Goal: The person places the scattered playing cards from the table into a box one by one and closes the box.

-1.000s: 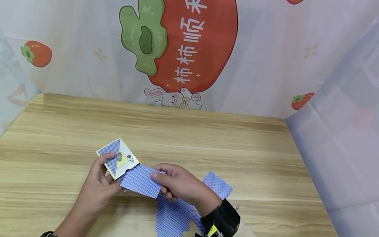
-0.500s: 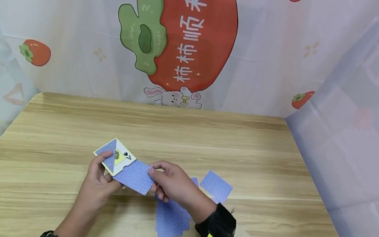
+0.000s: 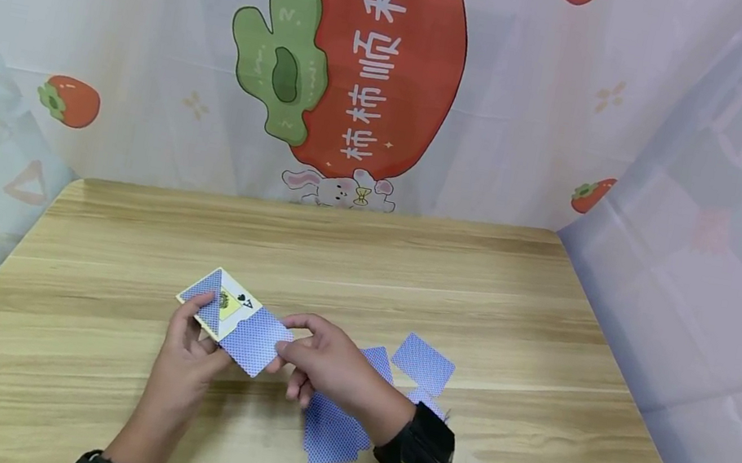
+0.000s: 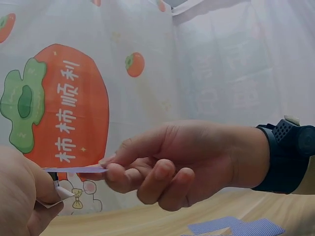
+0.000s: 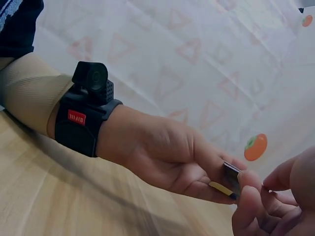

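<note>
My left hand (image 3: 187,361) grips a playing card box (image 3: 228,304) with an ace of spades on its face, raised over the table at the left of centre. Out of the box's right end sticks a blue-backed playing card (image 3: 255,339), its other part hidden inside. The thumb and index finger of my right hand (image 3: 340,367) pinch the card's outer end. In the left wrist view the card (image 4: 78,169) appears edge-on between both hands. A pale box flap (image 4: 61,194) hangs below it. The right wrist view shows my left hand (image 5: 167,152) around the box from the side.
Several blue-backed cards (image 3: 335,436) lie face down in an overlapping pile below my right forearm. Another blue-backed card (image 3: 424,363) lies farther right. The wooden table (image 3: 546,337) meets a printed curtain (image 3: 506,139) at its back edge.
My right hand has moved left, and the card has slid farther into the box. My left hand and the box have shifted slightly left.
</note>
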`<state>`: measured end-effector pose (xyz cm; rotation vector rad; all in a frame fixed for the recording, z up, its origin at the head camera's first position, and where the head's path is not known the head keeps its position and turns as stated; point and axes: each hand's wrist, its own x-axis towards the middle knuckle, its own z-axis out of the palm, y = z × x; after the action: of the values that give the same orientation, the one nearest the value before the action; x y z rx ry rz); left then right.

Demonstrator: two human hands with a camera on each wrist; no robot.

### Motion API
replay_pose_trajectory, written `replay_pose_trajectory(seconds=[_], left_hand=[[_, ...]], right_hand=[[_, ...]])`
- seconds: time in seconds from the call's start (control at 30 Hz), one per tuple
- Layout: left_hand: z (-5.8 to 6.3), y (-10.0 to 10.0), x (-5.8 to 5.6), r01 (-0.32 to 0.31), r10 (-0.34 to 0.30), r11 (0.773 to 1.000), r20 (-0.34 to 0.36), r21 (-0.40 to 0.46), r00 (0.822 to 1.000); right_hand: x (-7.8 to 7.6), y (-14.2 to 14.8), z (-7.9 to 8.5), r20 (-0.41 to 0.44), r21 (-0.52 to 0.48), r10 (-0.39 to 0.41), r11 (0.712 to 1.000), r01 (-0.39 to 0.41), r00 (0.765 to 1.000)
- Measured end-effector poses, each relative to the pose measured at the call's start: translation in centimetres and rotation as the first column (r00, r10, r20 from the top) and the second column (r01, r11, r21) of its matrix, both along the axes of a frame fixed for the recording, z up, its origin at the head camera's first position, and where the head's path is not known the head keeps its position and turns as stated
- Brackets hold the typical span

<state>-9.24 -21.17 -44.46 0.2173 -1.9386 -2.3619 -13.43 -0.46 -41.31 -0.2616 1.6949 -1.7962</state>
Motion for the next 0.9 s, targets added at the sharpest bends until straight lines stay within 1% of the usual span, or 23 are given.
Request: replay_pose_trajectory(seconds=[0.1, 0.17, 0.23, 0.27, 0.33, 0.43, 0.5, 0.57, 0.63, 0.73, 0.83, 0.9], left_hand=[[0.0, 0.1, 0.1, 0.024, -0.024, 1.0, 0.0, 0.005, 1.0], [0.0, 0.2, 0.1, 0.035, -0.035, 0.999, -0.002, 0.014, 0.999], [-0.1, 0.3, 0.2, 0.047, -0.046, 0.999, -0.014, 0.028, 0.999], [-0.1, 0.3, 0.2, 0.057, -0.056, 0.998, -0.021, 0.036, 0.998], [-0.2, 0.5, 0.3, 0.085, -0.083, 0.995, -0.029, 0.046, 0.996], [-0.4, 0.7, 0.3, 0.133, -0.131, 0.99, -0.037, 0.041, 0.991], [-0.4, 0.8, 0.3, 0.148, -0.147, 0.988, -0.04, 0.032, 0.988], [-0.4, 0.9, 0.3, 0.149, -0.148, 0.988, -0.039, 0.027, 0.988], [-0.4, 0.9, 0.3, 0.139, -0.138, 0.99, -0.036, 0.028, 0.99], [-0.3, 0.9, 0.3, 0.124, -0.123, 0.992, -0.025, 0.024, 0.992], [-0.3, 0.8, 0.3, 0.111, -0.111, 0.994, -0.018, 0.022, 0.994], [-0.2, 0.8, 0.3, 0.102, -0.102, 0.994, -0.012, 0.023, 0.995]], right_hand=[[-0.2, -0.2, 0.0, -0.006, -0.029, 0.019, 0.999, -0.02, 1.0], [-0.3, -0.5, -0.1, -0.064, 0.001, 0.015, 1.0, -0.015, 0.998], [-0.5, -0.7, -0.1, -0.16, 0.066, 0.009, 0.998, 0.002, 0.987], [-0.6, -0.8, -0.2, -0.222, 0.108, 0.002, 0.994, 0.022, 0.975], [-0.9, -0.9, -0.3, -0.334, 0.193, -0.011, 0.978, 0.08, 0.943], [-1.3, -1.1, -0.5, -0.43, 0.263, -0.025, 0.953, 0.151, 0.903], [-1.4, -1.2, -0.6, -0.438, 0.284, -0.032, 0.943, 0.172, 0.898], [-1.5, -1.3, -0.7, -0.442, 0.297, -0.026, 0.939, 0.174, 0.897], [-1.7, -1.1, -0.8, -0.447, 0.309, -0.021, 0.935, 0.176, 0.894], [-1.9, -0.6, -0.9, -0.469, 0.33, -0.011, 0.926, 0.186, 0.883], [-2.3, 0.4, -0.9, -0.483, 0.349, 0.001, 0.917, 0.192, 0.875], [-2.5, 1.3, -0.9, -0.484, 0.365, 0.009, 0.911, 0.193, 0.875]])
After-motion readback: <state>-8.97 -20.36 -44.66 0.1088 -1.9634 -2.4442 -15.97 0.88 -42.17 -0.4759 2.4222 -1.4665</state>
